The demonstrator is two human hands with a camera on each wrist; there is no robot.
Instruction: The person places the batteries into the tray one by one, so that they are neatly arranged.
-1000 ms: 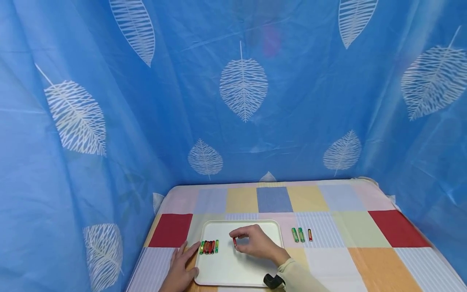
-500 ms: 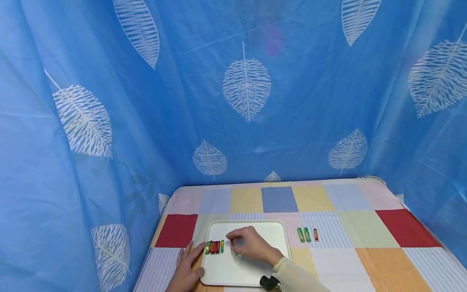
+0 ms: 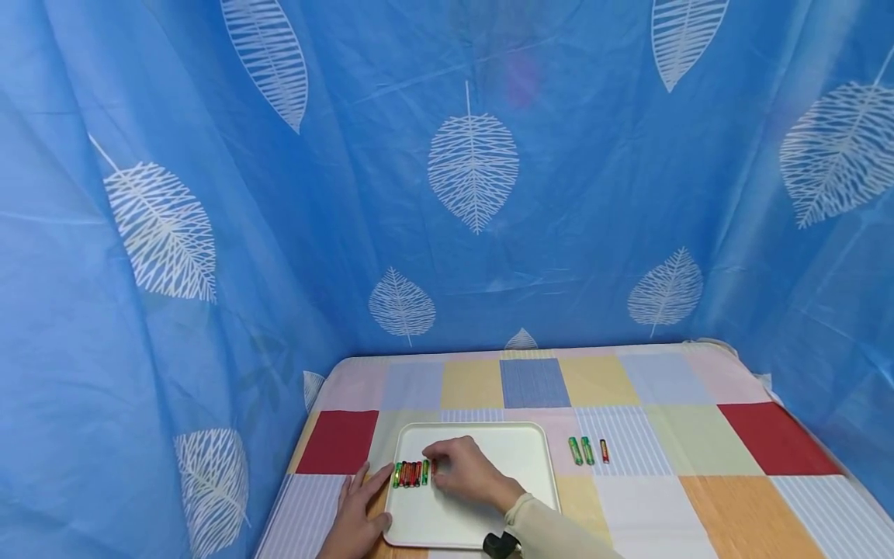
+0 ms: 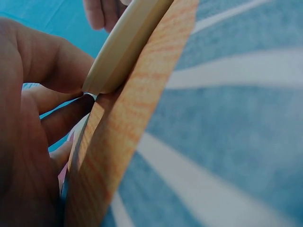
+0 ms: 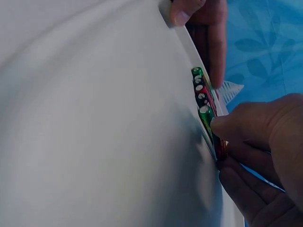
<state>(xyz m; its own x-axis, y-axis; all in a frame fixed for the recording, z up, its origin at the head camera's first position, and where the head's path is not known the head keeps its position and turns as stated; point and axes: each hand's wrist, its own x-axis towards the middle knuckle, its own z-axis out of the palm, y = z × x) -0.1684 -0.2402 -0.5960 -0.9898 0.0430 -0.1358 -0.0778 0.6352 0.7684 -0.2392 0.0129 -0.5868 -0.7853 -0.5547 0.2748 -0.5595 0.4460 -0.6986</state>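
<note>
A white tray (image 3: 447, 522) lies on the table. Along its left side stretches a row of several red and green batteries (image 3: 409, 474), with a green battery (image 3: 425, 472) at the row's right end. My right hand (image 3: 468, 472) pinches a red battery (image 5: 220, 149) between thumb and fingers, just right of that green one; the fingers partly cover it. Whether the two batteries touch, I cannot tell. At the tray's left edge rests my left hand (image 3: 358, 514), fingers spread. In the left wrist view its fingers (image 4: 61, 64) touch the tray's rim (image 4: 125, 47).
Two green batteries (image 3: 581, 450) and a red battery (image 3: 604, 451) lie on the patchwork tablecloth (image 3: 649, 505), right of the tray. A blue curtain (image 3: 475, 279) with white leaf prints hangs behind the table and at both sides.
My right hand has moved left across the tray with the red battery, closer to the row. The left hand stays at the tray's edge. The head view has shifted slightly.
</note>
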